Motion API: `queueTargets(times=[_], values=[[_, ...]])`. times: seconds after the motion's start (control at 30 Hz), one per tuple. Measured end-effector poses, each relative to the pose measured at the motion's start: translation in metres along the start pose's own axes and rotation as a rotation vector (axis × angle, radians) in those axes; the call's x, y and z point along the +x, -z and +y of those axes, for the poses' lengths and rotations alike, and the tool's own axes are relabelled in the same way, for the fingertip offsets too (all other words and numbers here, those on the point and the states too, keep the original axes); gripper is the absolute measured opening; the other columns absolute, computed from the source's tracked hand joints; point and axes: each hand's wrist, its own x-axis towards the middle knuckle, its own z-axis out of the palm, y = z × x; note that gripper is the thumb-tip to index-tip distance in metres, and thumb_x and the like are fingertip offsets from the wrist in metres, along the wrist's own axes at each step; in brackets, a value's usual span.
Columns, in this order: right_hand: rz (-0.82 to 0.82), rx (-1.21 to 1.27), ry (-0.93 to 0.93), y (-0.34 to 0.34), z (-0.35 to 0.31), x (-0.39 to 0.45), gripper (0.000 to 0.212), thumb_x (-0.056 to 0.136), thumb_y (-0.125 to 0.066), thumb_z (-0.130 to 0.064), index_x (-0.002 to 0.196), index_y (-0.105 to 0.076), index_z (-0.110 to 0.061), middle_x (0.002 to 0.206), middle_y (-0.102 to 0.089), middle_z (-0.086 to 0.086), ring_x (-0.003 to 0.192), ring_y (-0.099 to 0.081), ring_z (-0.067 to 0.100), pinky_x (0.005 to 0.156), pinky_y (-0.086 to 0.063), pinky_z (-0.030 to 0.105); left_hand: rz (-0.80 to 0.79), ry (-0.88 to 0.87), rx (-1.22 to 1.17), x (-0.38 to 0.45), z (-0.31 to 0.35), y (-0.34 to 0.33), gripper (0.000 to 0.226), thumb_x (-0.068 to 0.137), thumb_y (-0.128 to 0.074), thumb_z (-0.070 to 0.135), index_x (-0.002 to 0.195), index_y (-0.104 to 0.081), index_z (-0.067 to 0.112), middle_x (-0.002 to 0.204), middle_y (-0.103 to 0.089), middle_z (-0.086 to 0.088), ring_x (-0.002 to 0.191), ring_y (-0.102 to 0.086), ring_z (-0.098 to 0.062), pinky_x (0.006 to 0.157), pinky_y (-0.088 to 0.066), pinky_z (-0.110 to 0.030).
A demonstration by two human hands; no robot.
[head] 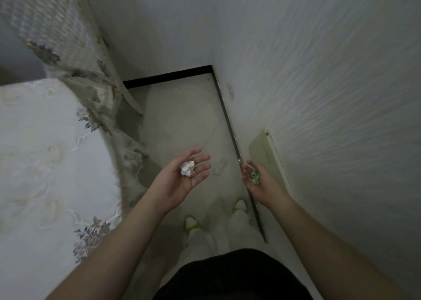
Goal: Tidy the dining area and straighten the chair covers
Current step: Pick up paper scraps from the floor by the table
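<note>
No brand or writing can be read on anything here. The left hand point(182, 178) is held palm up over the floor, fingers straight and relaxed, with a crumpled white paper ball point(187, 168) lying loose in the palm. The right hand point(257, 181), at about three o'clock from the left, is cupped palm up around a small green crumpled wrapper point(255, 176); its fingers look only loosely curled, though the dim light makes the hold hard to judge. At nine o'clock runs the table edge under an embroidered floral tablecloth point(45, 163), whose lace hem hangs down near the left forearm. At eleven o'clock stands a chair with a patterned chair cover point(59, 37). A narrow strip of pale floor point(182, 117) runs toward twelve o'clock, closed off by a dark skirting point(168, 76) and hemmed at the right by a textured wall point(319, 94) bearing a beige panel point(266, 154).
</note>
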Motion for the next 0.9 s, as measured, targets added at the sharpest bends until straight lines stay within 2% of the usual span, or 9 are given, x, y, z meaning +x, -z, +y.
queueTargets(times=[0.13,0.27,0.47,0.63,0.73,0.83,0.9], values=[[0.017,-0.121,-0.043,0.009,0.003,0.073,0.014,0.091,-0.063,-0.021,0.098,-0.063,-0.010,0.080,-0.068,0.005,0.068,-0.065,0.013,0.061,-0.055,0.024,0.100,-0.021,-0.005,0.059,-0.005,0.023,0.021,0.095,-0.045,0.018,0.104,-0.061,0.009,0.097,-0.070,-0.013,0.078,-0.069,-0.022,0.069,-0.058,-0.030],[0.053,-0.113,-0.049,0.008,0.017,0.148,0.010,0.088,-0.066,-0.016,0.094,-0.065,-0.009,0.085,-0.068,0.008,0.078,-0.066,0.017,0.069,-0.055,0.027,0.198,-0.026,-0.033,0.116,-0.030,0.049,0.020,0.097,-0.043,0.019,0.101,-0.061,0.012,0.092,-0.072,-0.007,0.076,-0.069,-0.018,0.066,-0.056,-0.026],[0.096,-0.204,-0.004,0.022,0.046,0.247,0.012,0.093,-0.058,-0.015,0.094,-0.065,-0.006,0.089,-0.065,0.009,0.084,-0.063,0.018,0.085,-0.054,0.029,0.253,-0.061,-0.156,0.199,-0.070,0.096,0.018,0.089,-0.054,0.023,0.100,-0.065,0.013,0.099,-0.070,-0.007,0.084,-0.066,-0.020,0.069,-0.056,-0.027],[0.239,-0.405,0.067,0.064,0.074,0.339,0.011,0.092,-0.058,-0.014,0.094,-0.063,-0.004,0.083,-0.065,0.012,0.075,-0.063,0.020,0.075,-0.055,0.028,0.241,-0.067,-0.166,0.270,-0.101,0.139,0.022,0.081,-0.059,0.026,0.093,-0.070,0.011,0.103,-0.068,-0.010,0.085,-0.065,-0.023,0.070,-0.055,-0.029],[0.265,-0.680,0.111,0.086,0.091,0.386,0.011,0.093,-0.056,-0.019,0.093,-0.063,-0.011,0.082,-0.066,0.009,0.071,-0.063,0.018,0.068,-0.053,0.028,0.245,-0.034,-0.139,0.310,-0.118,0.165,0.026,0.080,-0.058,0.030,0.091,-0.073,0.012,0.105,-0.068,-0.011,0.086,-0.065,-0.023,0.069,-0.055,-0.029],[0.264,-1.017,0.203,0.102,0.108,0.426,0.021,0.092,-0.058,-0.032,0.084,-0.063,-0.013,0.075,-0.063,0.005,0.068,-0.058,0.019,0.062,-0.045,0.028,0.239,0.000,-0.085,0.343,-0.131,0.190,0.027,0.080,-0.056,0.032,0.092,-0.072,0.014,0.103,-0.069,-0.010,0.079,-0.066,-0.019,0.057,-0.051,-0.023],[0.245,-1.172,0.260,0.108,0.118,0.451,0.031,0.088,-0.062,-0.039,0.076,-0.061,-0.010,0.071,-0.060,0.004,0.068,-0.056,0.020,0.060,-0.041,0.027,0.232,0.037,-0.037,0.360,-0.140,0.206,0.027,0.078,-0.057,0.032,0.094,-0.070,0.016,0.101,-0.070,-0.007,0.072,-0.065,-0.015,0.049,-0.043,-0.020]])
